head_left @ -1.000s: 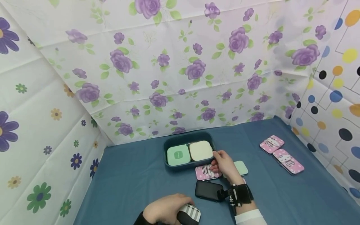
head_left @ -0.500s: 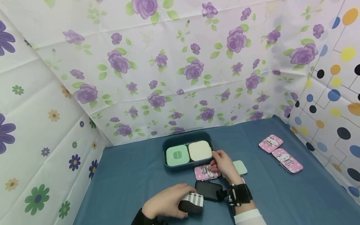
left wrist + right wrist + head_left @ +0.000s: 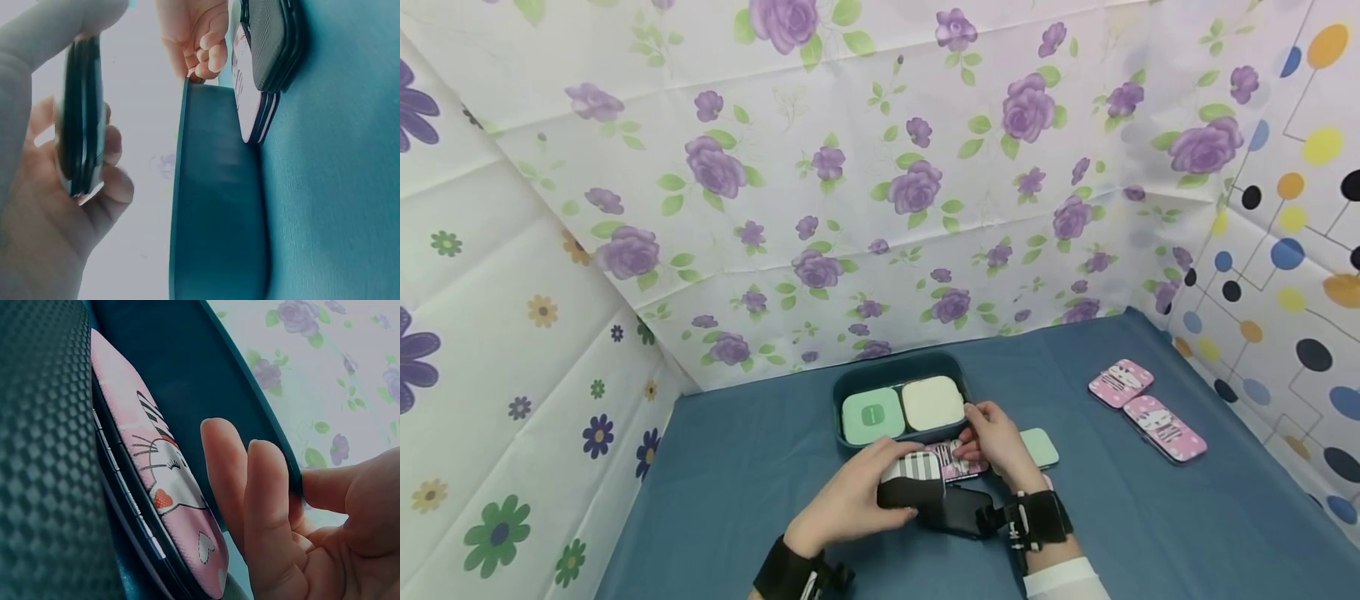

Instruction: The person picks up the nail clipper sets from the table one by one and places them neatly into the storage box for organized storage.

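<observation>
Left hand (image 3: 846, 500), fingers and thumb curled, gripped striped case (image 3: 912, 482) off surface (image 3: 737, 492), near bin (image 3: 897, 371); right hand (image 3: 997, 437) pinched bin at corner. Moment seemingly called for firm grip, steady bin, clearance over pink case (image 3: 952, 461).

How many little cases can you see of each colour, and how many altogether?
Pink cases: 3
Green cases: 2
Cream case: 1
Black case: 1
Striped case, in the left hand: 1
Total: 8, leaving out a pink sliver by the right wristband, too hidden to tell.
</observation>
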`<state>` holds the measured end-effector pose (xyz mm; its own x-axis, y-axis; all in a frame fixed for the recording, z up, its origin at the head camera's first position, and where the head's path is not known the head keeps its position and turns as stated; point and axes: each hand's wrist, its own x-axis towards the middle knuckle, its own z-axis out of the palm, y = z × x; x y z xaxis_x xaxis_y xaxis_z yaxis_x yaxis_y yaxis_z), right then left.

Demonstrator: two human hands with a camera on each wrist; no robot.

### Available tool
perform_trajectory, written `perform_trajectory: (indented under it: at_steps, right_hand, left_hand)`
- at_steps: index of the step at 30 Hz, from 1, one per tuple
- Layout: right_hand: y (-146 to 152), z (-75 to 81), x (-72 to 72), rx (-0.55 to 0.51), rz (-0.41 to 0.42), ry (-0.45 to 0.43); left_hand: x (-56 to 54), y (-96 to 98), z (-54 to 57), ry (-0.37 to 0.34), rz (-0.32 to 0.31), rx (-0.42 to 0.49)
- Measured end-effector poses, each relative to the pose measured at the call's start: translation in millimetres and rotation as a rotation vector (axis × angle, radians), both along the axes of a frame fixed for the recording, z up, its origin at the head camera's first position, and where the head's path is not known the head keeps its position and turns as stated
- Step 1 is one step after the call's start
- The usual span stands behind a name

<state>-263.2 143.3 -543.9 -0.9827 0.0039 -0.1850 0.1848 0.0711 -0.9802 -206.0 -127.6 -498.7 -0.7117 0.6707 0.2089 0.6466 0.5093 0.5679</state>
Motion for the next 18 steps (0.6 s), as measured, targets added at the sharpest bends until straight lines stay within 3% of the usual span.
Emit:
perform_trajectory:
  at_steps: [7, 18]
  right_hand:
    - [-0.6, 0.0, 0.1, -0.001, -0.001, 0.001]
    - [-0.4, 0.7, 0.0, -0.013, 0.009, 0.002]
  left_hand:
    - [-13.3, 6.1, 0.4, 0.066, 0.090, 0.082]
    - [-36.9, 14.6, -3.0, 0.126, 0.202, 0.109]
